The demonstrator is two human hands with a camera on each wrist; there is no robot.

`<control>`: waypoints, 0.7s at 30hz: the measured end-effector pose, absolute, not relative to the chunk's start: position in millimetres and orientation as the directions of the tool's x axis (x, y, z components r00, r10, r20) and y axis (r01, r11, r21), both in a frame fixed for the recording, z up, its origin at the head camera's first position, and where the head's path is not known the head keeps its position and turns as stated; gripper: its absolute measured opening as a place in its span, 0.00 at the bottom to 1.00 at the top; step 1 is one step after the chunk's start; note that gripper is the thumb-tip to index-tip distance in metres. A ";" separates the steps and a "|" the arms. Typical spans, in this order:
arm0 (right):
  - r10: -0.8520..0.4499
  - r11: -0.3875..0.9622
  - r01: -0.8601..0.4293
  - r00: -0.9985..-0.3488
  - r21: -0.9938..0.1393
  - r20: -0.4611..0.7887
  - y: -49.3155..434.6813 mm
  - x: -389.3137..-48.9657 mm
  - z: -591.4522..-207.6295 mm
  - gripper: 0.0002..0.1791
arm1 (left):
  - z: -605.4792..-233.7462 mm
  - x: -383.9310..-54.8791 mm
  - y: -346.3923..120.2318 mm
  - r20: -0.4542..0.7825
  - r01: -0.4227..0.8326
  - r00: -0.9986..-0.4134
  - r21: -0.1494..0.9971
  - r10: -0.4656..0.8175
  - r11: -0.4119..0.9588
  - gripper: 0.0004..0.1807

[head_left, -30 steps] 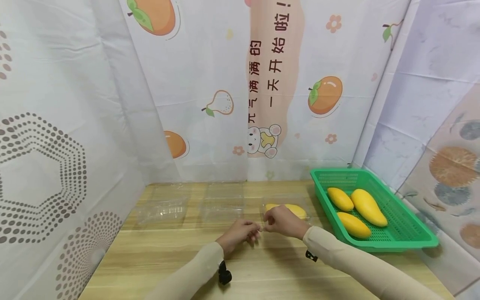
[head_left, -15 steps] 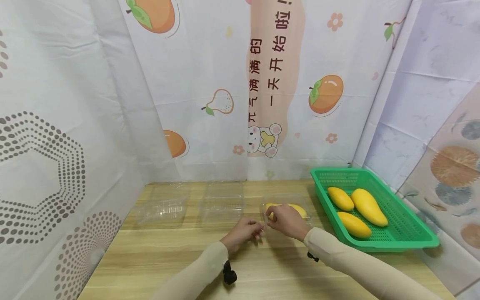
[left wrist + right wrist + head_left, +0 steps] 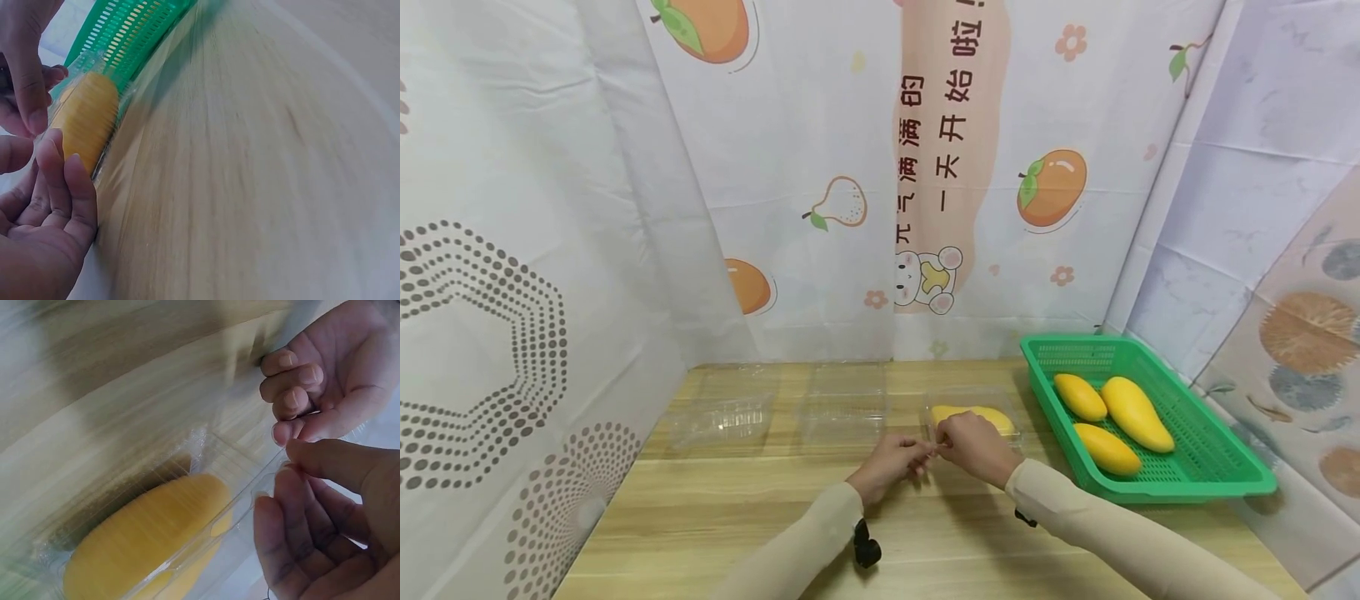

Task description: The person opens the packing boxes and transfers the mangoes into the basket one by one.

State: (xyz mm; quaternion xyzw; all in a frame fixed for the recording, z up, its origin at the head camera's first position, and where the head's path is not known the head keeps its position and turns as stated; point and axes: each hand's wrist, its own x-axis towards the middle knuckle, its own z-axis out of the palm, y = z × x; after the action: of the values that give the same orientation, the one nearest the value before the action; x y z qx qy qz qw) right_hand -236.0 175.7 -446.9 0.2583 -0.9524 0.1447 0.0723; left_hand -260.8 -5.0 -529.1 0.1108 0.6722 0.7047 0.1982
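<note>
A clear plastic box with yellow mango inside stands on the table, left of the green basket. In the right wrist view, clear plastic lies over the mango, and the rim runs up to my fingertips. My right hand pinches the rim at the near left corner between thumb and forefinger. My left hand meets it there, thumb and forefinger together at the same corner, other fingers curled. In the left wrist view the left hand lies palm up, its fingertips beside the right hand's.
The green basket on the right holds three mangoes. Two clear plastic boxes stand open at the back left: one in the middle, one further left. Printed curtains close off the back and both sides.
My left hand has moved slightly right, so its fingertips now meet the right hand's at the box corner. The right hand has shifted only a little. Box, mangoes and basket stay put.
</note>
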 end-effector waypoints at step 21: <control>-0.623 0.741 -0.672 -0.684 0.005 0.379 176.2 -239.4 -467.1 0.12 | -535.3 -266.0 -4.0 -0.107 -0.161 -0.895 0.983 0.433 -0.091 0.10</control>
State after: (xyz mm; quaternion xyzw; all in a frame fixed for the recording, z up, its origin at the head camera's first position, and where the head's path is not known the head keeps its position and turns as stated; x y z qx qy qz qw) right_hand -239.4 176.2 -467.1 0.3537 -0.9152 0.0674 0.1809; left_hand -266.0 -4.0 -535.3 0.1060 0.6430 0.7308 0.2033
